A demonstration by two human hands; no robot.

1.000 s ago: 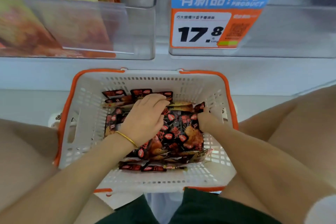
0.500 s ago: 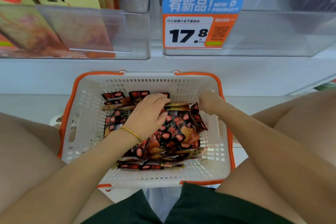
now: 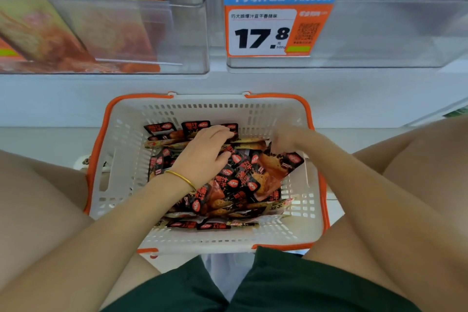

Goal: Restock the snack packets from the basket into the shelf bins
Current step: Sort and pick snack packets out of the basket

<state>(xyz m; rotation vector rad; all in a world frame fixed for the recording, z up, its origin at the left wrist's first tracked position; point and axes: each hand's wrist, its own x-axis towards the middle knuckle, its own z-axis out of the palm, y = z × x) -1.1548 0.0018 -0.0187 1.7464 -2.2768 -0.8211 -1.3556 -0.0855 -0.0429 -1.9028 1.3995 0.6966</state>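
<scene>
A white basket with an orange rim [image 3: 99, 149] stands on the floor between my knees. It holds a heap of black-and-orange snack packets [image 3: 243, 180]. My left hand [image 3: 205, 152], with a gold bracelet on the wrist, lies on the heap's far left part, fingers and thumb curled round some packets. My right hand [image 3: 286, 138] is blurred at the basket's far right, pinching the top of a packet bunch [image 3: 278, 167] that hangs lifted below it. Above, the clear shelf bin [image 3: 385, 33] with the 17.8 price tag [image 3: 276, 20] looks nearly bare at its front.
A second clear bin [image 3: 152, 33] at upper left holds upright yellow and orange packets. A white shelf ledge [image 3: 228, 83] runs below both bins, just behind the basket. My bare knees flank the basket on both sides.
My right hand rose out of the heap toward the basket's far right corner, pulling packets up with it. My left hand stayed on the heap. The view shifted slightly downward.
</scene>
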